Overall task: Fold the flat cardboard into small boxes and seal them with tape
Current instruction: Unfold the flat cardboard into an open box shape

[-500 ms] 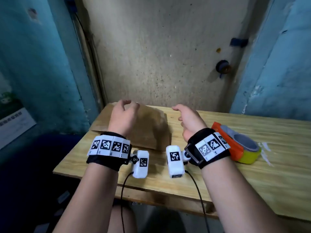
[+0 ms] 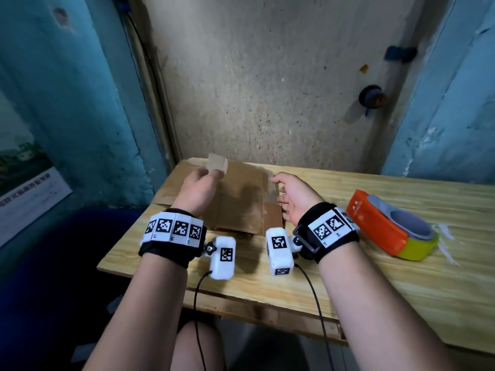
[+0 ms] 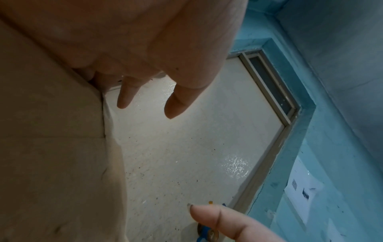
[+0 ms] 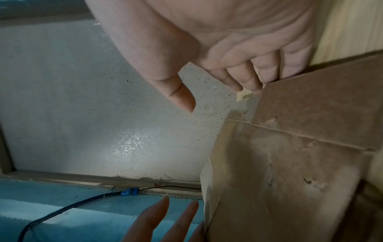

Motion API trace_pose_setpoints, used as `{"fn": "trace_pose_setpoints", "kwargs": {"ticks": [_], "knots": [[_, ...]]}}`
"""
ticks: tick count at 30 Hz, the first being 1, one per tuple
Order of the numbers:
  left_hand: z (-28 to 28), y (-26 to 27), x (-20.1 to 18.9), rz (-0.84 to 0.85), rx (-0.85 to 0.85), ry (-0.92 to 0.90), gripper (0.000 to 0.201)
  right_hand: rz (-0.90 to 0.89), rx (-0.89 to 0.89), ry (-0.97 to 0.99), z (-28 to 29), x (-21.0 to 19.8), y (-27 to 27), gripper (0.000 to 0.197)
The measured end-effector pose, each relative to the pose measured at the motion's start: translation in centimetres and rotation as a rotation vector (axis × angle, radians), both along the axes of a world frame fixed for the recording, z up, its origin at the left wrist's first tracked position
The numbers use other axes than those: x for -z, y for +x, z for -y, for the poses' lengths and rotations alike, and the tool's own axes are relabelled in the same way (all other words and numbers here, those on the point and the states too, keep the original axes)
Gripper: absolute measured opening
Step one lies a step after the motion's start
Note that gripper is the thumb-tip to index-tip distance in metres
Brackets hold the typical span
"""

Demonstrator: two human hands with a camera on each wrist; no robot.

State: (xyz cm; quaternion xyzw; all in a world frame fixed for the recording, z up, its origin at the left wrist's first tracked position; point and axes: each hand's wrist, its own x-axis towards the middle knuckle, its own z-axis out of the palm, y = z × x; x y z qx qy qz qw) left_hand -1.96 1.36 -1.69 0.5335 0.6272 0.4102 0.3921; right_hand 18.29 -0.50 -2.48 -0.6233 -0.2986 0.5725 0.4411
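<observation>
A flat brown cardboard (image 2: 241,207) lies at the far left of the wooden table (image 2: 375,290). My left hand (image 2: 198,188) is over its left part, and its straight fingers (image 4: 157,216) lift a small flap (image 2: 217,163) at the far edge; the thumb (image 3: 178,101) stays free. Other left fingers are hidden behind the cardboard (image 3: 51,147). My right hand (image 2: 292,194) is at the sheet's right edge. Its fingertips (image 4: 257,81) touch the edge of the cardboard (image 4: 300,147), with the thumb off it. A tape dispenser (image 2: 391,228), orange with a yellow roll, lies to the right.
A speckled grey door (image 2: 267,89) with a round knob (image 2: 372,99) stands right behind the table, between blue walls (image 2: 67,116). Bits of clear tape (image 2: 444,236) lie beside the dispenser. Cables hang from both wrist cameras over the table's near edge.
The left hand has raised a flap at the cardboard's far edge. The right hand has moved left onto the sheet's right edge.
</observation>
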Motion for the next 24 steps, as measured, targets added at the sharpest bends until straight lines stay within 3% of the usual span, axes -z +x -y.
{"fn": "trace_pose_setpoints", "kwargs": {"ticks": [3, 4, 6, 9, 11, 15, 18, 22, 24], "knots": [[-0.3, 0.4, -0.8, -0.003, 0.006, 0.044, 0.054, -0.019, 0.038, 0.033, -0.1, -0.1, 0.5, 0.065], [-0.5, 0.6, -1.1, -0.002, 0.020, 0.060, 0.051, -0.032, 0.061, 0.063, -0.2, -0.1, 1.0, 0.063], [-0.7, 1.2, -2.1, 0.024, 0.044, 0.068, 0.045, -0.036, 0.113, 0.143, -0.6, -0.2, 2.1, 0.041], [-1.2, 2.5, -3.3, 0.119, 0.060, 0.045, 0.062, -0.037, 0.167, 0.210, -0.6, -1.0, 3.6, 0.021], [-2.5, 3.5, -3.3, 0.185, 0.054, 0.059, 0.067, -0.026, 0.239, 0.265, -0.6, -1.3, 4.8, 0.019], [-3.8, 6.6, -3.4, 0.181, 0.103, 0.069, 0.031, 0.031, 0.322, 0.344, -0.7, -0.3, 7.8, 0.014], [-4.9, 9.0, -2.4, 0.129, 0.149, 0.078, 0.033, 0.040, 0.353, 0.373, -0.8, 0.6, 9.2, 0.012], [-6.0, 11.5, -1.4, 0.128, 0.194, 0.047, 0.032, 0.061, 0.384, 0.437, -1.6, 2.1, 11.4, 0.037], [-6.5, 12.4, -1.1, 0.139, 0.208, 0.062, 0.028, 0.056, 0.402, 0.454, -1.7, 2.2, 12.4, 0.026]]}}
